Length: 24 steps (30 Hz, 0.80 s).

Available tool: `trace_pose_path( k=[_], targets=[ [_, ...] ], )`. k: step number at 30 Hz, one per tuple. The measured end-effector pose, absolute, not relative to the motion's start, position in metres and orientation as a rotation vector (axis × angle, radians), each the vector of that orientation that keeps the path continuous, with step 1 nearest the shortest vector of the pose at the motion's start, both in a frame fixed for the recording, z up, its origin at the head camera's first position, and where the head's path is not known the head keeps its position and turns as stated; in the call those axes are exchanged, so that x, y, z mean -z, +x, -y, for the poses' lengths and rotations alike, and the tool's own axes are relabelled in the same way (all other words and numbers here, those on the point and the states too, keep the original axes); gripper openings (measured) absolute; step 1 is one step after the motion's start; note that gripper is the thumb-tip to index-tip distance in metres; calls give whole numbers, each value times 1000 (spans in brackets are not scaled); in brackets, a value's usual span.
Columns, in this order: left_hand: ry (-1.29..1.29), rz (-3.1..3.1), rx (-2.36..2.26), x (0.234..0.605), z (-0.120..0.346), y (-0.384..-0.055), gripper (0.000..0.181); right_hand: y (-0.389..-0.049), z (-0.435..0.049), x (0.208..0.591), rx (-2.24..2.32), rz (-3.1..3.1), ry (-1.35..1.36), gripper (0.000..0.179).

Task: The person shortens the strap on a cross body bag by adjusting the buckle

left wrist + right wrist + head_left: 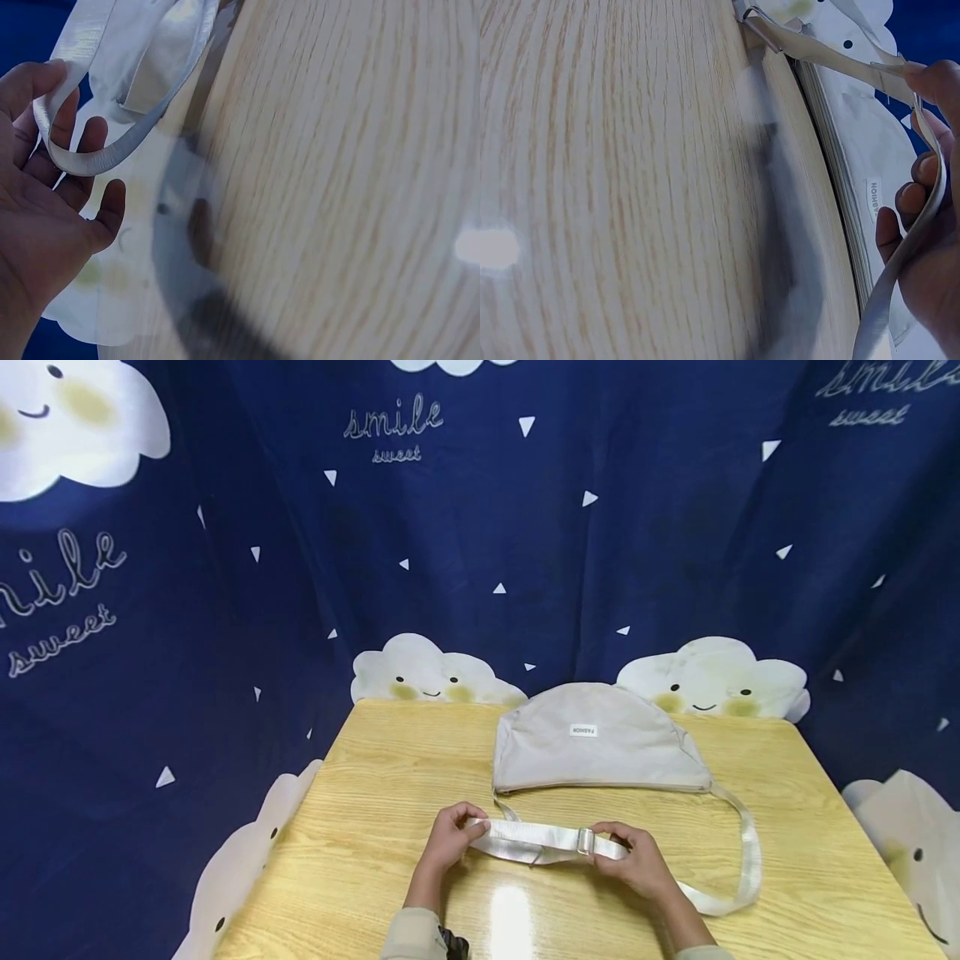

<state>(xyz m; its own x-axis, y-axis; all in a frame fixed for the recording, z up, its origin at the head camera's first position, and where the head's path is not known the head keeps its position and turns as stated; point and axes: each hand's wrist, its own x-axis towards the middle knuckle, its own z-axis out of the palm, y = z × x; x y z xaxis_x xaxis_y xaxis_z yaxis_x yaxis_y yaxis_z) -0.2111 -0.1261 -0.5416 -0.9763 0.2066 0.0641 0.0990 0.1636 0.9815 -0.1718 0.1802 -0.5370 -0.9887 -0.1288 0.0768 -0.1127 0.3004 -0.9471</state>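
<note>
A pale grey half-round bag [600, 752] with a small label lies toward the back of the wooden table. Its white webbing strap [536, 835] is stretched between both hands in front of it. My left hand [452, 837] pinches the strap's folded loop between thumb and index finger; in the left wrist view the loop [97, 161] bends past the other, spread fingers. My right hand [628, 860] pinches the strap just right of the metal slider buckle [586, 841]. From there the strap runs down across the palm in the right wrist view.
The remaining strap [750, 860] curves over the table's right part and back to the bag's right corner. A glossy wooden table [390, 760] carries everything. Behind it hangs a dark blue curtain [465, 527] with clouds and triangles.
</note>
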Motion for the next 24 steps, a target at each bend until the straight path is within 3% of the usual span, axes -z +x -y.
trace_pose_path(
  k=[11, 18, 24],
  targets=[
    [383, -2432, -1886, 547, 111, -204, 16, -170, -179, 536, 1852, -2559, -267, 35],
    [742, -2688, -1646, 558, 73, -207, 25, -171, -184, 531, 1824, -2566, -265, 36],
    [748, -2626, -1562, 567, 54, -212, 32, -181, -187, 549, 1844, -2612, -364, 35]
  ],
)
